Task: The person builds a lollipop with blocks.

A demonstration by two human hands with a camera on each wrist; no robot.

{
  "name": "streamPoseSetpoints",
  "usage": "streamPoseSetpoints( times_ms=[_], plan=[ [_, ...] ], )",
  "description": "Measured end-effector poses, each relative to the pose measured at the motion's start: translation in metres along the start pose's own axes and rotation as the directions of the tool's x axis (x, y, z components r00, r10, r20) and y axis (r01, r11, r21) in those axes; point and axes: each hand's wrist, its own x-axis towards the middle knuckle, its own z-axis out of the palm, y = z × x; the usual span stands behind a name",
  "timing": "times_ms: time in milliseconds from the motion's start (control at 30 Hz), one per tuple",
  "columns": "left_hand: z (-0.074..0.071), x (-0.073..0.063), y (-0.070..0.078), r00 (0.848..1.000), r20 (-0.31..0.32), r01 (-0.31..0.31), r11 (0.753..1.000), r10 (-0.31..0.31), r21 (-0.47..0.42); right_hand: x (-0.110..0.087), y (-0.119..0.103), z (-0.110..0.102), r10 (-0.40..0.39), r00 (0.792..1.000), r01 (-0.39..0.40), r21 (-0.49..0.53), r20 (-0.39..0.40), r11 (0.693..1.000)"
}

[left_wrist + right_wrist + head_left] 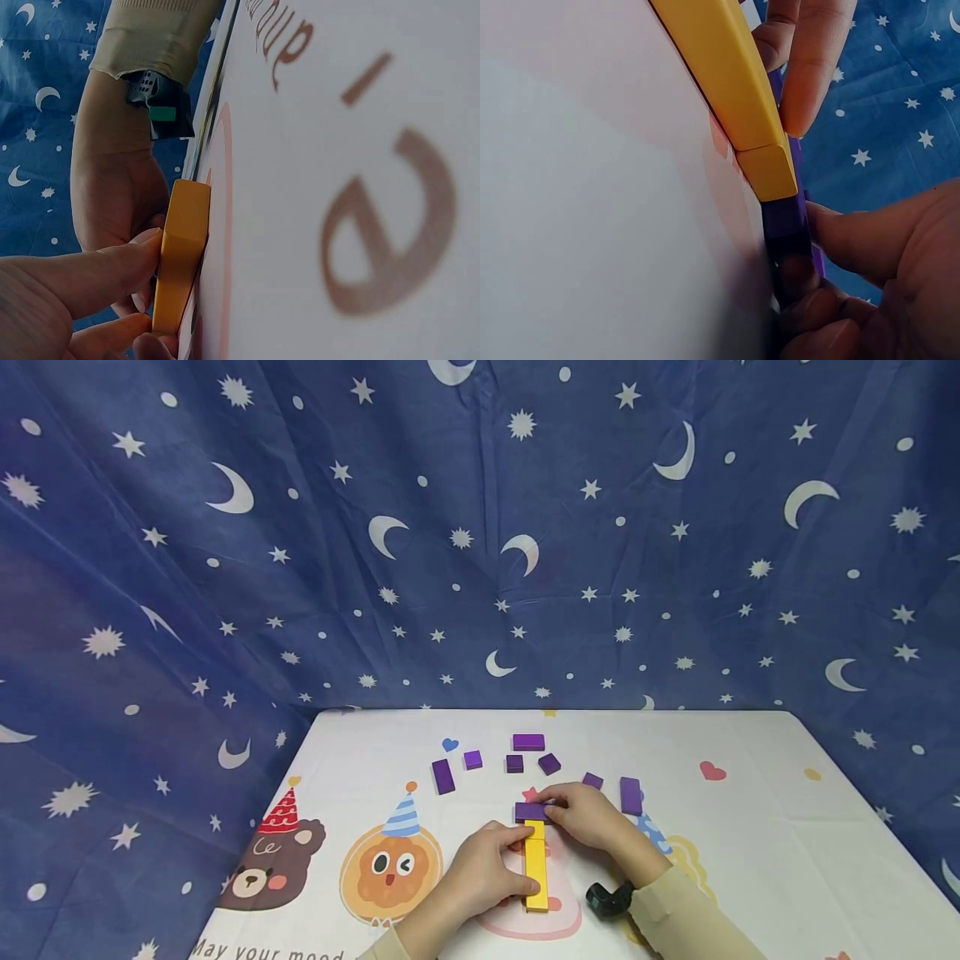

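Observation:
A long yellow block (536, 872) and a short yellow block (534, 830) lie end to end in a line on the table. Across their far end sits a purple rectangular block (529, 812), making a T shape. My left hand (483, 872) holds the yellow pieces from the left, thumb toward the near end and index finger by the short block. The right hand (585, 817) grips the right end of the purple block between thumb and fingers, covering that end. In the right wrist view, the short yellow block (769, 174) meets the purple block (784, 221).
Several loose purple blocks lie beyond the hands, among them a long one (443, 777) at left, one (528, 742) at the back and one (631, 796) at right. The white tablecloth (787, 843) has printed cartoons. A starry blue curtain (480, 568) hangs behind.

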Motion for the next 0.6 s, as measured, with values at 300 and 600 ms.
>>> streamPoseSetpoints(
  times_ms=[300,600],
  plan=[
    [-0.0007,-0.001,0.0021,1.0,0.0,0.031,0.999,-0.031,-0.034,-0.001,0.0016,-0.002,0.016,1.0,-0.015,0.073,-0.017,0.997],
    [-0.0007,-0.0021,0.0017,1.0,-0.001,0.015,0.999,-0.015,-0.052,-0.0014,0.0008,-0.002,0.008,1.0,-0.007,0.059,-0.019,0.998]
  ],
)
